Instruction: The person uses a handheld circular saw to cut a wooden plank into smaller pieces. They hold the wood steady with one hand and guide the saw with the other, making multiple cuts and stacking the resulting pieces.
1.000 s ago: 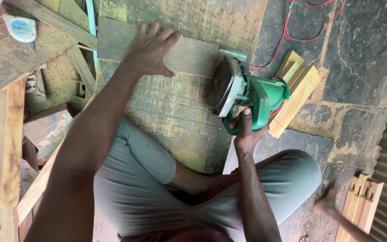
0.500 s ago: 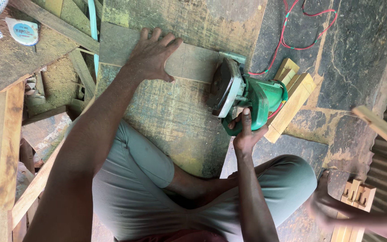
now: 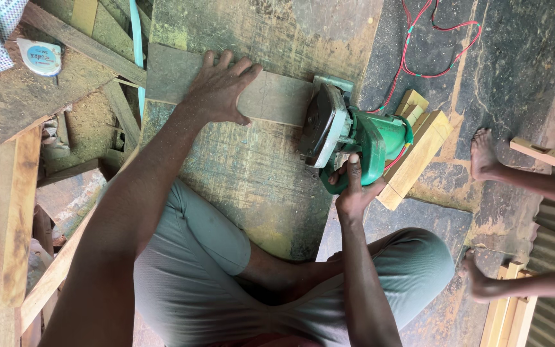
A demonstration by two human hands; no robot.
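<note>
Since the earlier frames, another person's bare feet (image 3: 483, 154) have come into view at the right, on the stone floor (image 3: 521, 71), and a pale length of wood (image 3: 547, 154) they carry now shows at the right edge; our own hands and the saw have hardly shifted.

We see the green circular saw (image 3: 354, 138) standing on the right end of the narrow grey board (image 3: 271, 96), which lies across a broad, worn plank (image 3: 252, 173) in front of our crossed legs. The saw's round blade guard faces left, toward our left hand. Its red cable (image 3: 431, 45) loops away over the floor on the far side.

Our right hand (image 3: 353, 189) is just on the near side of the saw, fingers curled closed around its handle, with one finger reaching up along the green body. Our left hand (image 3: 223, 87) lies to the left of the saw, apart from it, palm down on the board with fingers spread and the thumb stretched out toward the blade.

Just right of the saw lie pale wooden blocks (image 3: 419, 154). Far left, a tape measure (image 3: 40, 56) rests on a dusty bench (image 3: 8, 103).
</note>
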